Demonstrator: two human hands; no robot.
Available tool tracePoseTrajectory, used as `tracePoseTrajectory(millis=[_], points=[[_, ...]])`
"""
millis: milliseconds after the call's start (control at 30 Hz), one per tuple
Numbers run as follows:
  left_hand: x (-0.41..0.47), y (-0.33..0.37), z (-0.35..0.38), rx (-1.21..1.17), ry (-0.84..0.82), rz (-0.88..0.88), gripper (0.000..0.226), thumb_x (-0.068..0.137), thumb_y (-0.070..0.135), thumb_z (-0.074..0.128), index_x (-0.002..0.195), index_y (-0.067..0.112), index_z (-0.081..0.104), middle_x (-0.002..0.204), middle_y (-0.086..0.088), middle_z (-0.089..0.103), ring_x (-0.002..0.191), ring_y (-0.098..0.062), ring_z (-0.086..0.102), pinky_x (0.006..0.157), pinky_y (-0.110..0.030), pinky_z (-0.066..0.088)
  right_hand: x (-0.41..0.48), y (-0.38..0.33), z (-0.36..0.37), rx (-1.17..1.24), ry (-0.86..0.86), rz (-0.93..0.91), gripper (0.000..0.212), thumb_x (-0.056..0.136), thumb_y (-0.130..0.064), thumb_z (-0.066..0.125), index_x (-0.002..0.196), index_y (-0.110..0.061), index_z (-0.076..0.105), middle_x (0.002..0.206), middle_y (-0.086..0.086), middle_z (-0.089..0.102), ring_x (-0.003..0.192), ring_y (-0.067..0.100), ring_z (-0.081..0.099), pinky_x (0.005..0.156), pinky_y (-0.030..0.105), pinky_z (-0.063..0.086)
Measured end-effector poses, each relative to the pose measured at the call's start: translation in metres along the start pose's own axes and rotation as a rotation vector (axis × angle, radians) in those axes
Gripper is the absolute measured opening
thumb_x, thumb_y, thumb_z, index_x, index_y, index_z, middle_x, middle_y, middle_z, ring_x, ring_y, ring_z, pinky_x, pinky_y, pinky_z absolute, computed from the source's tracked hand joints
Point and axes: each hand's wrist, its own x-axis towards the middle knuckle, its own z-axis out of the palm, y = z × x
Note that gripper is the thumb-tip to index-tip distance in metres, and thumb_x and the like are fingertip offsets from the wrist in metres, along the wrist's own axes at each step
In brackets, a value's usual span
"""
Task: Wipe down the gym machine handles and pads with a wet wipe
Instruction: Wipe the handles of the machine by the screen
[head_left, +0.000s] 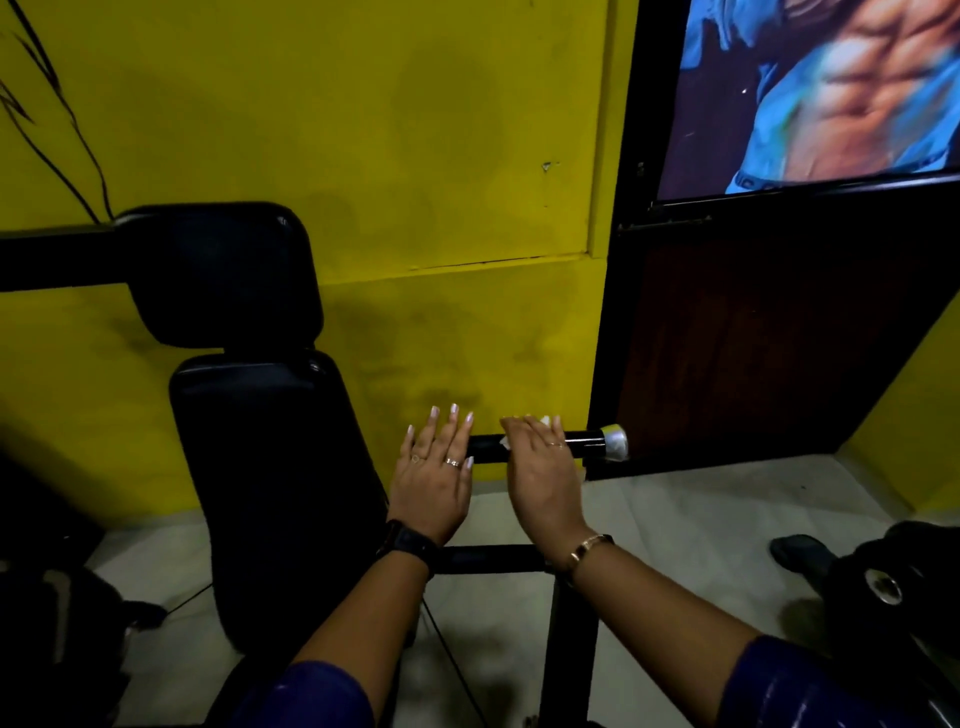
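the wet wipe (504, 442) is clasped onto the handle (587, 441) beneath the right hand (540, 470); the left hand (434, 467) is spread flat alongside

The floor (675, 519) is pale and a bit shiny. The black gym machine (275, 493) stands on it, close to the yellow wall (441, 322). A black bar (488, 558) runs low over the floor to a black post (566, 649). A thin black cable (189, 597) lies on the left. On the right sits a dark lump (800, 553), too dark to tell.
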Motion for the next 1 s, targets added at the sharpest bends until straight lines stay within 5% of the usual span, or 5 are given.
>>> tracePoseTrajectory(millis=[133, 267, 500, 633, 1000], points=[[-0.004, -0.009, 0.002, 0.004, 0.002, 0.049, 0.051, 0.1, 0.031, 0.028, 0.146, 0.012, 0.039, 0.149, -0.008, 0.045, 0.14, -0.025, 0.033, 0.113, -0.041, 0.019, -0.011, -0.016, 0.018, 0.094, -0.056, -0.168, 0.037, 0.091, -0.009, 0.042, 0.122, -0.001, 0.061, 0.124, 0.015, 0.063, 0.121, 0.027, 0.056, 0.115, 0.04, 0.026], [-0.005, -0.02, -0.002, 0.012, -0.017, 0.125, 0.054, 0.104, 0.036, 0.009, 0.148, 0.012, 0.03, 0.15, -0.01, 0.043, 0.141, -0.023, 0.027, 0.113, -0.04, 0.019, -0.023, 0.029, 0.005, -0.044, -0.101, -0.468, 0.054, 0.089, 0.004, 0.043, 0.142, -0.006, 0.041, 0.148, 0.011, 0.043, 0.14, 0.023, 0.036, 0.116, 0.042, 0.026], [-0.012, -0.022, 0.005, -0.069, 0.113, 0.05, 0.055, 0.105, 0.035, 0.012, 0.156, 0.016, 0.004, 0.155, -0.011, 0.024, 0.143, -0.03, 0.022, 0.117, -0.04, 0.009, -0.009, 0.034, -0.005, -0.123, -0.005, -0.075, 0.044, 0.093, -0.018, 0.041, 0.13, 0.0, 0.055, 0.129, 0.02, 0.059, 0.126, 0.037, 0.051, 0.114, 0.048, 0.028], [-0.023, -0.035, 0.007, -0.092, 0.107, -0.07, 0.056, 0.103, 0.033, 0.02, 0.153, 0.007, 0.015, 0.156, -0.014, 0.021, 0.144, -0.029, 0.018, 0.116, -0.039, 0.012, 0.003, 0.007, 0.002, -0.08, -0.064, -0.035, 0.038, 0.09, -0.022, 0.038, 0.109, -0.004, 0.065, 0.106, 0.013, 0.069, 0.107, 0.028, 0.063, 0.114, 0.045, 0.025], [-0.037, -0.044, 0.018, -0.106, 0.126, -0.125, 0.072, 0.094, 0.026, 0.033, 0.156, 0.022, -0.002, 0.156, -0.008, 0.023, 0.144, -0.025, 0.02, 0.117, -0.038, 0.01, -0.005, -0.023, 0.031, -0.179, -0.141, -0.603, 0.046, 0.094, -0.005, 0.035, 0.137, 0.0, 0.049, 0.14, 0.019, 0.05, 0.132, 0.029, 0.047, 0.113, 0.042, 0.031]])
